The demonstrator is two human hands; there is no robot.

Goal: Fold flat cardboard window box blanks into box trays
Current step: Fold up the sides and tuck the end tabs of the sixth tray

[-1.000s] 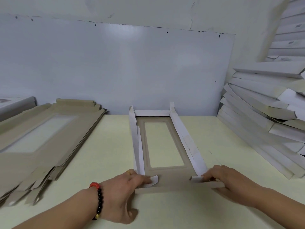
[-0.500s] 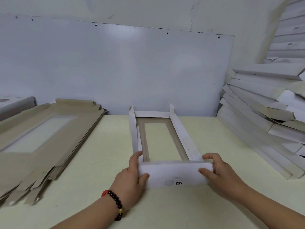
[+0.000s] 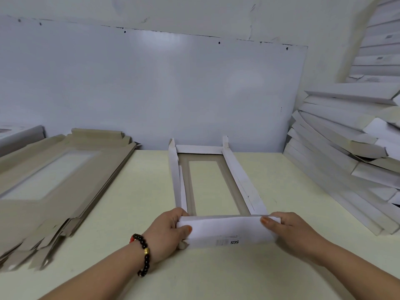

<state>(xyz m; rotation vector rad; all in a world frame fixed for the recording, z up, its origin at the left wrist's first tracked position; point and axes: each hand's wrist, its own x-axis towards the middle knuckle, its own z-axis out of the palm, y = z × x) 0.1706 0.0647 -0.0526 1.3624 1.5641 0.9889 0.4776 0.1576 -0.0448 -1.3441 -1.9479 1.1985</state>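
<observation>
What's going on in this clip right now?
A person is folding a cardboard window box blank into a tray on the pale table. The left hand and right hand each grip one end of the near end flap, which is raised. Both long side walls already stand up. A pile of flat blanks lies to the left, finished trays are stacked to the right.

Both forearms reach forward from the bottom edge, converging slightly. The left hand (image 3: pixel 167 231) curls at the near left corner of the flap (image 3: pixel 227 231), thumb on its outer face, fingers hooked over the top edge. The right hand (image 3: pixel 292 231) mirrors it at the right corner, thumb pressed on the face. A bracelet (image 3: pixel 144 254) circles the left wrist.
</observation>
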